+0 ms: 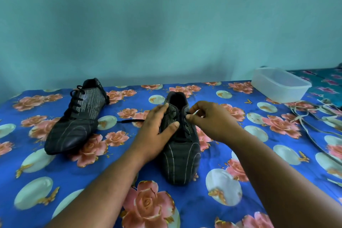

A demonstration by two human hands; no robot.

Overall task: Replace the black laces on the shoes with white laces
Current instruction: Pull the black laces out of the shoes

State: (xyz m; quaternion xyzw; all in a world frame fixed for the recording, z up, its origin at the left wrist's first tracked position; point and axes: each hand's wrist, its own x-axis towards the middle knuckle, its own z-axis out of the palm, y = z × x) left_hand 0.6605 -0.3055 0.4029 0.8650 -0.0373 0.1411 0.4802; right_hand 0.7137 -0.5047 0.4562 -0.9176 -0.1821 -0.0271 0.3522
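Note:
Two black shoes with thin pale stripes lie on a blue flowered cloth. The near shoe (180, 159) points its toe at me in the middle. My left hand (156, 131) holds its left side, fingers along the upper and thumb by the black lace (182, 126). My right hand (209, 118) pinches that lace near the top eyelets, its tip showing pale. A loose lace end (129, 121) trails to the left. The other shoe (77, 116) lies on its side at the left, laced in black. White laces (303, 116) lie loose at the right.
A clear plastic tub (281, 84) stands at the back right of the bed. The flowered cloth (55, 181) covers the whole surface up to a teal wall behind. More patterned bedding shows at the far right edge.

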